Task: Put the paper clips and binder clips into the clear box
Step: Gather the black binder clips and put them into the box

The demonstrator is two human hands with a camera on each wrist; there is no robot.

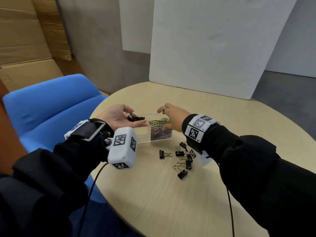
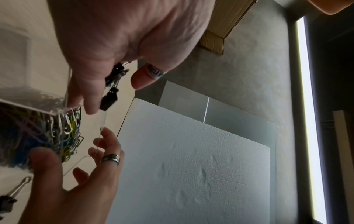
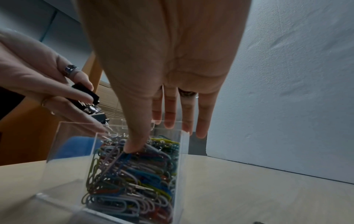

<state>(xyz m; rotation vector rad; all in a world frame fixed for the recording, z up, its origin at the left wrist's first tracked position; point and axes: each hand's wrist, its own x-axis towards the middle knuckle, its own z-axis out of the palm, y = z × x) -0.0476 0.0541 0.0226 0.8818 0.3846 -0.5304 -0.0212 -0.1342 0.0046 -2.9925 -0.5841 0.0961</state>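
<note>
Even, soft indoor light; sharp centres, blur and bending at the edges

The head view is evenly lit, with faint soft shadows under the binder clips (image 1: 181,159) on the pale table (image 1: 171,194); the blue chair (image 1: 51,106) at the left smears with blur, and the white foam board (image 1: 213,40) bows with wide-angle distortion. In the left wrist view a bright vertical strip of light (image 2: 308,106) at the right burns out to white, the near palm of the left hand (image 2: 122,30) is soft and washed out, and the scene lies tilted. The right wrist view is dimmer and bluish, and the near corner of the clear box (image 3: 57,201) is out of focus.
</note>
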